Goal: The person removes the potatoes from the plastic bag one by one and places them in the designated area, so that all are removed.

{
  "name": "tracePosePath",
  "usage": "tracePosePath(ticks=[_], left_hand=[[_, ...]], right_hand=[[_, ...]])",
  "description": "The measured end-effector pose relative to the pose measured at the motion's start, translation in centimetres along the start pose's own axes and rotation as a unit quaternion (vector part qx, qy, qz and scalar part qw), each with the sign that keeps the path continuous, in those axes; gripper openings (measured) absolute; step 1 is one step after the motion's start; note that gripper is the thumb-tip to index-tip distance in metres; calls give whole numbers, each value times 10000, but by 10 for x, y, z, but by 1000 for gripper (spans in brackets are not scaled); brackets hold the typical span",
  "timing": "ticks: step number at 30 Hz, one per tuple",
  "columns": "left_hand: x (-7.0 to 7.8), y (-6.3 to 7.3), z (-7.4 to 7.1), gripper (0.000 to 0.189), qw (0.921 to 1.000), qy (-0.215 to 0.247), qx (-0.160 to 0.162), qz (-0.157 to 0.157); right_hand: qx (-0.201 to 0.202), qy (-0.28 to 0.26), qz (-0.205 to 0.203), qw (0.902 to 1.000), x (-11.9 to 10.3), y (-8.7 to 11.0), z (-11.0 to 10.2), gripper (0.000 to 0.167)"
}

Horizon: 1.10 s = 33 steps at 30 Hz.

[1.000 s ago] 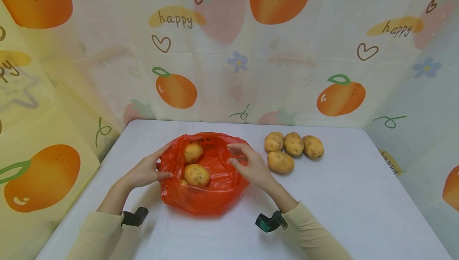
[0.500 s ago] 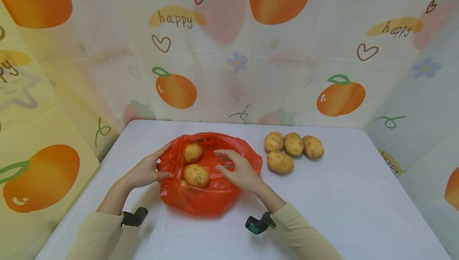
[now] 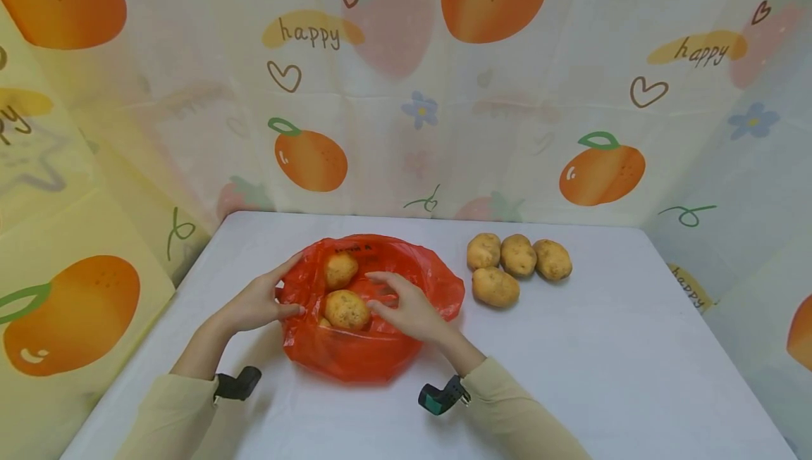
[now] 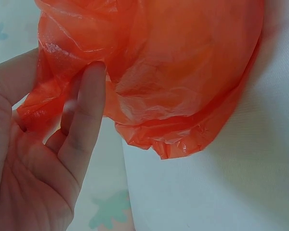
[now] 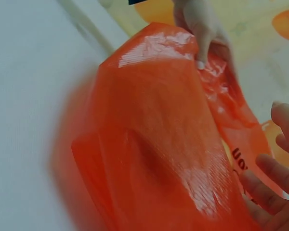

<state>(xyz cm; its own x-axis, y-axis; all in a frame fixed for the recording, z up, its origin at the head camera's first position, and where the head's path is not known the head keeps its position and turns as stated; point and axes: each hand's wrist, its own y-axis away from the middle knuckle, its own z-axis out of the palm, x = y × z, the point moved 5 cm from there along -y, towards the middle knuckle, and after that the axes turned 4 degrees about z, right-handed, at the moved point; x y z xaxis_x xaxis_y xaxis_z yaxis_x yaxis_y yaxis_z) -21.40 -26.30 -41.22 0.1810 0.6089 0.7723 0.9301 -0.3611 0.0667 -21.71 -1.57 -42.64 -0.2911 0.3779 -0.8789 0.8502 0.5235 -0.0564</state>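
Observation:
A red plastic bag [image 3: 368,358] with its mouth spread open sits left of the table's middle in the head view. Inside it lie two potatoes, a nearer one [image 3: 346,311] and a farther one [image 3: 340,270], plus a sliver of a third at the lower left. My left hand [image 3: 256,301] grips the bag's left rim between thumb and fingers; the left wrist view shows the film [image 4: 62,43] bunched there. Over the bag's mouth hovers my right hand [image 3: 409,308], fingers spread and holding nothing, its thumb close to the nearer potato. In the right wrist view the bag hides both potatoes.
Several more potatoes [image 3: 496,287] are grouped on the white tabletop [image 3: 590,354] to the right of the bag. A printed fruit-pattern cloth [image 3: 444,164] hangs behind the table and along both sides.
My right hand has moved left from the bag's right rim to over its mouth, near the nearer potato. The bag's right rim has spread outward. My left hand keeps its grip.

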Motion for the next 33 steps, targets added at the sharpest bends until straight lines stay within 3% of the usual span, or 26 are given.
tracePosePath(ticks=[8, 15, 33], left_hand=[[2, 1, -3, 93, 9999, -4, -40, 94], [2, 0, -1, 92, 10000, 11, -25, -63], [-1, -1, 0, 92, 9999, -109, 10, 49]], right_hand=[[-136, 234, -99, 9996, 5, -10, 16, 51], [-235, 582, -76, 9980, 10, -15, 27, 57], [-591, 946, 308, 9933, 19, -23, 42, 67]])
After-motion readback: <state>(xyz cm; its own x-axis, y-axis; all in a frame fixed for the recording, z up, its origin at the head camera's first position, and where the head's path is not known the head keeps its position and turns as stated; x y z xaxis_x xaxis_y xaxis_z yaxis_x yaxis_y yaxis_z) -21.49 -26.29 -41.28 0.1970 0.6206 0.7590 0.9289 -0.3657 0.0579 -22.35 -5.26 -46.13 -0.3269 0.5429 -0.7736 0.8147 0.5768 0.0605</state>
